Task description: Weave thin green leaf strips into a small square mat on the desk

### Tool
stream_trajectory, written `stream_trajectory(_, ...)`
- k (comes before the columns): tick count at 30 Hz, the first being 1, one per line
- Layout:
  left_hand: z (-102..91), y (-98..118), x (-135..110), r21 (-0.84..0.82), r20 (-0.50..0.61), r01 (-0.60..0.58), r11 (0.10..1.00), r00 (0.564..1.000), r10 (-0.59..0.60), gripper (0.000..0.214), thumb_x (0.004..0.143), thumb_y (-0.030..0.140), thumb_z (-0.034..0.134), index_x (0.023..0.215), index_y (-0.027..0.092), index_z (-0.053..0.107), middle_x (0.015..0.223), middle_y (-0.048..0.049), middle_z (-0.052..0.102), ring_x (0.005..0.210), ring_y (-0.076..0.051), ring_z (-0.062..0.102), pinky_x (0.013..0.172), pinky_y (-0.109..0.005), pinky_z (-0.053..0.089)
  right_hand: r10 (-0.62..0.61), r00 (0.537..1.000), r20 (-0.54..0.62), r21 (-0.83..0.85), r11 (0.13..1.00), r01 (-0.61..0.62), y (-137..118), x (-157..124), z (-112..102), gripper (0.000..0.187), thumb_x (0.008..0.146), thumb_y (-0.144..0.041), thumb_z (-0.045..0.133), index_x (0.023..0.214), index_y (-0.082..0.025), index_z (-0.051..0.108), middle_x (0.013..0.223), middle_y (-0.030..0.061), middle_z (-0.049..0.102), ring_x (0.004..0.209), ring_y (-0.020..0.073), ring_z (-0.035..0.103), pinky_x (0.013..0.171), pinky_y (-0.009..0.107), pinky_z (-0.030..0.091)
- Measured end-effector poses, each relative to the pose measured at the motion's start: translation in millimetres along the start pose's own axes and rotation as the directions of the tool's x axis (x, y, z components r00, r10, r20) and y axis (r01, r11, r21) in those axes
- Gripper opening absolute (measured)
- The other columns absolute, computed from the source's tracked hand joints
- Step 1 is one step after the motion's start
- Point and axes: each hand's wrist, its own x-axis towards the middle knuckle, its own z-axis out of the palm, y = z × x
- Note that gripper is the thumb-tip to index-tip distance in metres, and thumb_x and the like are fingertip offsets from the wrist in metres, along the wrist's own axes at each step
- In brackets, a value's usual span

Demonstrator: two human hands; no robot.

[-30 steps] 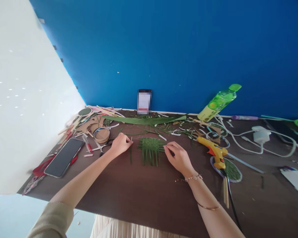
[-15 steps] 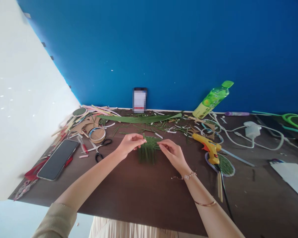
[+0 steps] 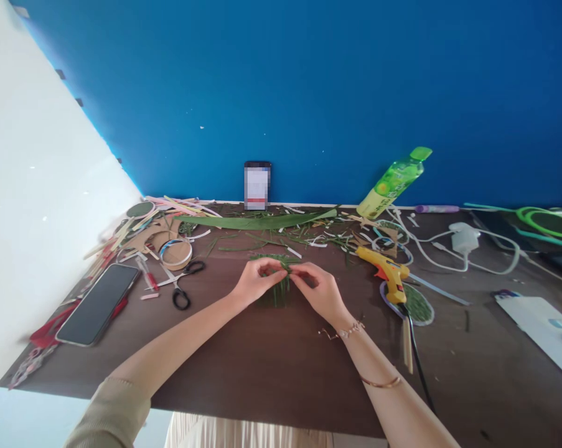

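A small woven mat of green leaf strips (image 3: 277, 296) is at the middle of the dark table, its loose strip ends pointing toward me. My left hand (image 3: 258, 281) is closed in a pinch at the mat's upper middle and covers part of the weave. Right beside it, my right hand (image 3: 318, 290) pinches at the strips too, thumb and forefinger together. The fingertips of both hands almost meet. Which single strip each one grips is too small to make out.
Behind the hands lies a long green leaf (image 3: 262, 221) among leaf scraps. To the left are scissors (image 3: 182, 292), a tape roll (image 3: 175, 254) and a phone (image 3: 98, 305). A yellow glue gun (image 3: 388, 274) and a tilted bottle (image 3: 395, 183) are on the right. Another phone (image 3: 257, 186) leans on the wall.
My left hand has moved right across the mat, and its fingertips now come close to those of my right hand. The view has shifted slightly.
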Motion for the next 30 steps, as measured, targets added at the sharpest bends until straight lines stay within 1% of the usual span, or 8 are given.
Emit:
stream_trajectory(2, -7.5, -3, -3, 0.272, 0.004, -0.126, 0.954, 0.992, 0.130, 0.025, 0.080, 0.039, 0.059, 0.090, 0.016, 0.066, 0.083, -0.0054, 0.068, 0.066, -0.014, 0.056, 0.062, -0.026, 0.043, -0.068, 0.998, -0.012, -0.102, 0.993, 0.066, 0, 1, -4, 0.015, 0.085, -0.027, 0.056, 0.095, -0.021, 0.066, 0.086, 0.0051, 0.065, 0.074, 0.0163, 0.062, 0.068, 0.030, 0.053)
stream_trajectory(3, -11.8, -4, -4, 0.422, 0.050, -0.212, 0.882, 0.976, 0.211, 0.024, 0.084, 0.036, 0.054, 0.092, 0.017, 0.066, 0.085, -0.0060, 0.068, 0.072, -0.015, 0.057, 0.067, -0.029, 0.045, -0.109, 0.994, -0.011, -0.153, 0.983, 0.106, 0, 2, -6, 0.016, 0.086, -0.025, 0.054, 0.095, -0.021, 0.066, 0.087, 0.0056, 0.065, 0.076, 0.0165, 0.062, 0.069, 0.030, 0.053)
stream_trajectory(5, -19.7, -4, -8, 0.627, 0.232, -0.429, 0.650, 0.899, 0.370, 0.025, 0.086, 0.033, 0.050, 0.096, 0.017, 0.067, 0.094, -0.0081, 0.068, 0.090, -0.021, 0.057, 0.082, -0.036, 0.043, -0.187, 0.982, 0.007, -0.238, 0.954, 0.184, 0, 3, -11, 0.018, 0.087, -0.021, 0.050, 0.093, -0.022, 0.067, 0.087, 0.0060, 0.064, 0.078, 0.0166, 0.062, 0.071, 0.030, 0.052)
stream_trajectory(7, -25.0, -5, -11, 0.689, 0.397, -0.576, 0.440, 0.808, 0.436, 0.029, 0.085, 0.035, 0.050, 0.101, 0.018, 0.066, 0.103, -0.0092, 0.067, 0.101, -0.024, 0.054, 0.090, -0.040, 0.039, -0.239, 0.970, 0.044, -0.303, 0.922, 0.241, 1, 4, -16, 0.020, 0.087, -0.018, 0.048, 0.092, -0.022, 0.067, 0.087, 0.0062, 0.063, 0.080, 0.0164, 0.061, 0.071, 0.030, 0.052)
stream_trajectory(10, -27.2, -9, -14, 0.674, 0.533, -0.676, 0.296, 0.724, 0.438, 0.038, 0.082, 0.043, 0.052, 0.107, 0.017, 0.066, 0.112, -0.0100, 0.065, 0.109, -0.027, 0.052, 0.094, -0.042, 0.036, -0.260, 0.958, 0.118, -0.381, 0.879, 0.286, 3, 4, -21, 0.021, 0.086, -0.015, 0.048, 0.090, -0.022, 0.067, 0.086, 0.0060, 0.062, 0.079, 0.0160, 0.061, 0.070, 0.030, 0.052)
stream_trajectory(14, -26.4, -15, -17, 0.641, 0.600, -0.716, 0.276, 0.692, 0.402, 0.048, 0.076, 0.052, 0.055, 0.108, 0.019, 0.066, 0.117, -0.0094, 0.063, 0.111, -0.028, 0.051, 0.098, -0.043, 0.032, -0.249, 0.946, 0.207, -0.434, 0.843, 0.317, 9, 4, -25, 0.023, 0.084, -0.013, 0.048, 0.087, -0.023, 0.068, 0.084, 0.0049, 0.062, 0.077, 0.0158, 0.060, 0.070, 0.030, 0.052)
stream_trajectory(21, -27.8, -19, -17, 0.602, 0.659, -0.744, 0.290, 0.668, 0.346, 0.045, 0.076, 0.048, 0.053, 0.108, 0.019, 0.066, 0.119, -0.0075, 0.064, 0.111, -0.027, 0.052, 0.096, -0.041, 0.032, -0.254, 0.926, 0.279, -0.491, 0.791, 0.365, 14, 3, -26, 0.025, 0.082, -0.011, 0.048, 0.084, -0.023, 0.071, 0.081, 0.0046, 0.060, 0.077, 0.0159, 0.058, 0.071, 0.031, 0.051)
stream_trajectory(30, -24.0, -16, -17, 0.598, 0.714, -0.784, 0.167, 0.616, 0.332, 0.045, 0.080, 0.048, 0.050, 0.106, 0.015, 0.065, 0.111, -0.0120, 0.065, 0.106, -0.029, 0.052, 0.091, -0.043, 0.033, -0.270, 0.901, 0.339, -0.539, 0.729, 0.421, 12, 3, -25, 0.027, 0.081, -0.010, 0.050, 0.084, -0.024, 0.072, 0.085, 0.0059, 0.062, 0.080, 0.0181, 0.057, 0.074, 0.036, 0.049)
